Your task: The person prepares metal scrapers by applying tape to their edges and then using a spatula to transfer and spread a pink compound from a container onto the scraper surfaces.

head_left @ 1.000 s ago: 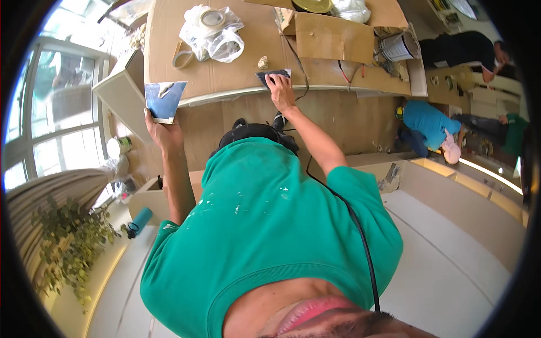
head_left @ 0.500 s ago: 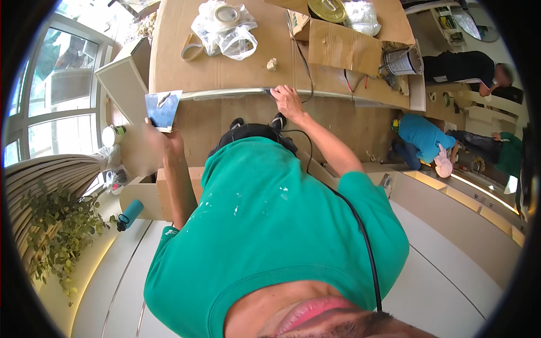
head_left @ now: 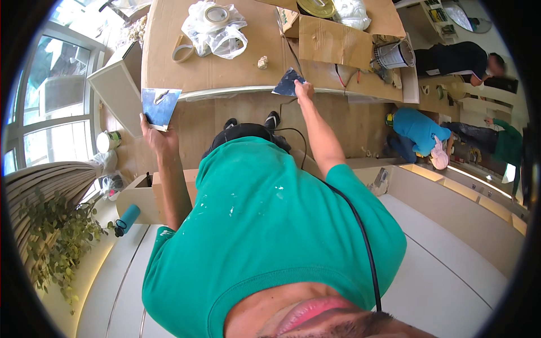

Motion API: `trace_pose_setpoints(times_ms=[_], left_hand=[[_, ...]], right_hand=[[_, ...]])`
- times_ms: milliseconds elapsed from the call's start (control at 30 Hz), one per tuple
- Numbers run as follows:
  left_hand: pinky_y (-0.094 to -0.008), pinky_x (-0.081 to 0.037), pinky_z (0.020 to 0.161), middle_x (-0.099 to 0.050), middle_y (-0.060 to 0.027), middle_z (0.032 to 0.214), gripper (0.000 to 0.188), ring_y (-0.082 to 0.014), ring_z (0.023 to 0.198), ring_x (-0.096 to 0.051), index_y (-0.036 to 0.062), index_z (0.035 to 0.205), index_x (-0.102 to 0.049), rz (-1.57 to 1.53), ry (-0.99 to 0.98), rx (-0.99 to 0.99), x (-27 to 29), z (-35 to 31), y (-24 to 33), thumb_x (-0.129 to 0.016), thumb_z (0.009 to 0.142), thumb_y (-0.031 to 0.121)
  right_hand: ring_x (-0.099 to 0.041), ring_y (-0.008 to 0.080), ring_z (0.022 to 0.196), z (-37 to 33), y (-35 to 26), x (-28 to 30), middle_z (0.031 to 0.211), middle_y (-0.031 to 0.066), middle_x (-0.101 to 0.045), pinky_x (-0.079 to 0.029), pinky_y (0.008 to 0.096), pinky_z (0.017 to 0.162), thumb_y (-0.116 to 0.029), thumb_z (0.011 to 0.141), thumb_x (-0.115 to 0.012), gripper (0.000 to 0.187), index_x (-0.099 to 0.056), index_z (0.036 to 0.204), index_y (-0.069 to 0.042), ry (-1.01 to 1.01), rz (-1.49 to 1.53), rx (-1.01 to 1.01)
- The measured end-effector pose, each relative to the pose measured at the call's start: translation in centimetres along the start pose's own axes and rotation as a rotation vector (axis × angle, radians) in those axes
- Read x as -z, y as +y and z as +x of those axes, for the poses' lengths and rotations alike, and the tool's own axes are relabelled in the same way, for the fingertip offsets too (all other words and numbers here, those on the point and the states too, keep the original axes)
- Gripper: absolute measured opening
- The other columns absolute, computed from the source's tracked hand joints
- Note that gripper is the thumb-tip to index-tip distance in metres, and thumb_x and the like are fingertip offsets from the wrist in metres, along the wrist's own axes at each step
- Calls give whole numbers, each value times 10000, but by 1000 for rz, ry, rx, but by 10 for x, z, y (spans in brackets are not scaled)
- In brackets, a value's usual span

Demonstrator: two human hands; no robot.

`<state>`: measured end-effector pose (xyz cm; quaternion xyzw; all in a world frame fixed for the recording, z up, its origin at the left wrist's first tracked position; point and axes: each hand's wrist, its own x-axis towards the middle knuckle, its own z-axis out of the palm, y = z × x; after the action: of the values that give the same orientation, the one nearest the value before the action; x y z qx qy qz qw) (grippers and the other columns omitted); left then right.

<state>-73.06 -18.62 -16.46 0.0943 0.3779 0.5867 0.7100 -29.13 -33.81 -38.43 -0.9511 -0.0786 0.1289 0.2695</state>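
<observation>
My left hand (head_left: 159, 138) grips a broad, flat putty knife (head_left: 158, 112) by its lower end, in front of the board's left part. A pale dab of putty (head_left: 162, 97) lies on its bluish blade. Closed around a second, darker putty knife (head_left: 287, 83) is my right hand (head_left: 305, 90). That blade is tilted, pointing left, over the front edge of the cardboard-covered surface (head_left: 225, 76). A white strip (head_left: 242, 89) runs along this edge. My fingers hide the handles of both knives.
On the cardboard lie a plastic bag (head_left: 226, 40) with a tape roll (head_left: 217, 15), another tape roll (head_left: 182, 53) and a small crumpled lump (head_left: 262, 62). A cardboard box (head_left: 335, 42) and a bucket (head_left: 393, 55) stand right. A black cable (head_left: 297, 130) hangs near my right arm. Several people work at right.
My right hand has moved right and slightly up from the edge, turning its blade flat into view. My left hand stays nearly in place. The view has shifted a little.
</observation>
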Motion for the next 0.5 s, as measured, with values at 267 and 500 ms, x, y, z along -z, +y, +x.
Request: trace_pose_setpoints(times_ms=[267, 500], left_hand=[[-373, -527, 934, -650, -51, 1190, 324, -207, 1052, -650, 79, 1218, -566, -36, 17, 7, 46, 6, -8, -452, 1045, 328], [-358, -527, 934, -657, -39, 1198, 319, -188, 1058, -659, 100, 1223, -570, -72, -106, 98, 30, 22, -8, -445, 1048, 336]], right_hand=[[-662, 398, 893, -32, -61, 76, 955, 161, -696, -530, 500, 766, -249, 884, -643, 231, -697, 917, -26, -25, -270, 539], [-601, 321, 979, -68, -37, 32, 951, 118, -619, -498, 459, 823, -70, 896, -503, 194, -681, 969, -50, -76, -494, 1240]])
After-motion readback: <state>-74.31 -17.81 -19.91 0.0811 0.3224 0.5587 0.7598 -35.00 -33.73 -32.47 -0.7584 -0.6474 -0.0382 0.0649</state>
